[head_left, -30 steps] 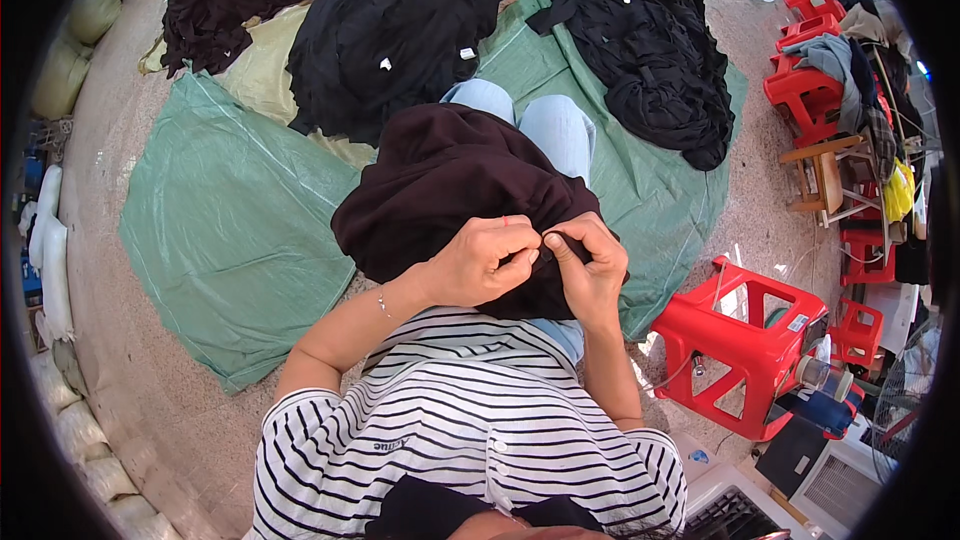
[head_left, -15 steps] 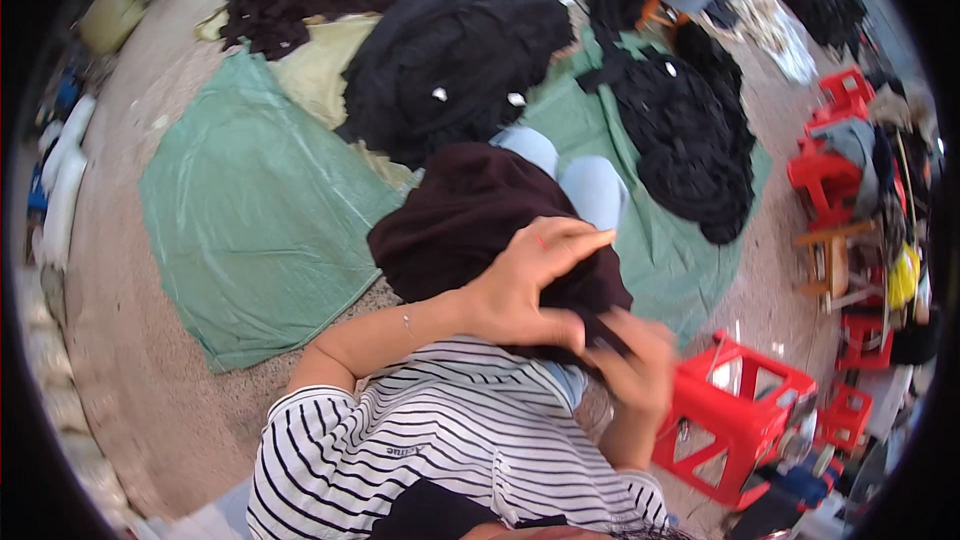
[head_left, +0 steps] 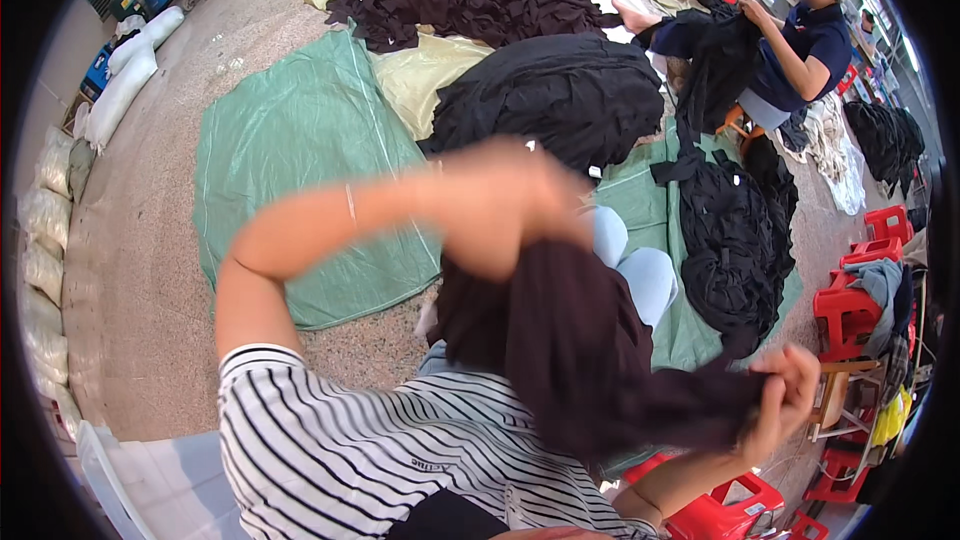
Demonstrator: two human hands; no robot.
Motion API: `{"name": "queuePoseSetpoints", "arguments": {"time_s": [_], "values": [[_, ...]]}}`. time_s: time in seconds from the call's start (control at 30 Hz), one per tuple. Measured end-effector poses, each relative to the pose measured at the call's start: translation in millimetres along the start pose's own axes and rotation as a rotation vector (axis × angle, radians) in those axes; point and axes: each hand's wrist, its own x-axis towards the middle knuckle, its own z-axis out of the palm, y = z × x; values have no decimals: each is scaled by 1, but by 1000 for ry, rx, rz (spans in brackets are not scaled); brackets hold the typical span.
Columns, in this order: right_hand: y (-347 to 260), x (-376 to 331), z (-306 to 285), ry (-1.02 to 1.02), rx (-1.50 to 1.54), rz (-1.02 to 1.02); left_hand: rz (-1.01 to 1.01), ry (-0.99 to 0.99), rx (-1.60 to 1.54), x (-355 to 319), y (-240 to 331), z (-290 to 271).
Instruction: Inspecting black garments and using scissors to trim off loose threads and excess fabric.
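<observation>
The left hand (head_left: 500,205), blurred, grips the top of a dark garment (head_left: 570,340) at centre; the right hand (head_left: 785,390) pinches its end at 4 o'clock. No containers hold anything. Green sheets (head_left: 300,160) cover the floor (head_left: 150,270), with dark clothing piles (head_left: 560,100) at 12 o'clock and red stools (head_left: 850,310) at 3.

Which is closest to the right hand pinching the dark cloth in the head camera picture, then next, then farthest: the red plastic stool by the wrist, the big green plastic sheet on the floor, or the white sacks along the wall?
From the right hand:
1. Red plastic stool, just below the wrist.
2. Green plastic sheet, out in front, toward the left.
3. White sacks, far left by the wall.
</observation>
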Motion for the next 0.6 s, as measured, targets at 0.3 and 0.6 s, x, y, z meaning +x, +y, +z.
{"name": "queuePoseSetpoints", "arguments": {"time_s": [0.3,0.6], "values": [[68,5,72,-174,98,379,-428,1060,722,-9,-165,-185],[115,-73,47,-445,-526,343,-472,416,-248,-2,-106,155]]}}
